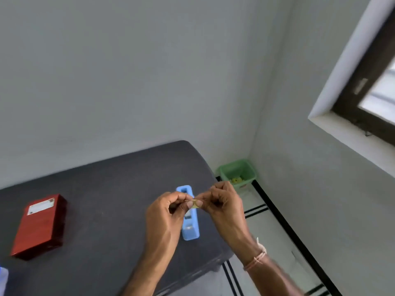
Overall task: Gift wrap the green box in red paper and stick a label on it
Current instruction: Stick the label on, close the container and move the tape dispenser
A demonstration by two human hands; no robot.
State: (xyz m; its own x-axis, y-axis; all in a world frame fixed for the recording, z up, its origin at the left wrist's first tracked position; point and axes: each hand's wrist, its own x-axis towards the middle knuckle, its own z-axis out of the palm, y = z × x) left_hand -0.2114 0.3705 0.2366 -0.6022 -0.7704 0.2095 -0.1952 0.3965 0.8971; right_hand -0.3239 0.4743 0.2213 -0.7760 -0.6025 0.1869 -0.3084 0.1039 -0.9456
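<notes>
The box [39, 226] lies at the left of the dark grey table [106, 189], wrapped in red paper, with a white label [41, 206] stuck on its top near the far end. My left hand [168, 212] and my right hand [222, 202] meet above the table's right part. Both pinch a small yellowish scrap [195, 204] between thumb and fingers. Under the hands a blue tape dispenser [190, 228] lies on the table, partly hidden by them.
A green plastic bin [237, 171] stands on the floor in the corner beyond the table's right edge. Grey walls close in behind and to the right, with a dark-framed window [367, 86] at upper right. Something blue-white [3, 276] shows at the left edge.
</notes>
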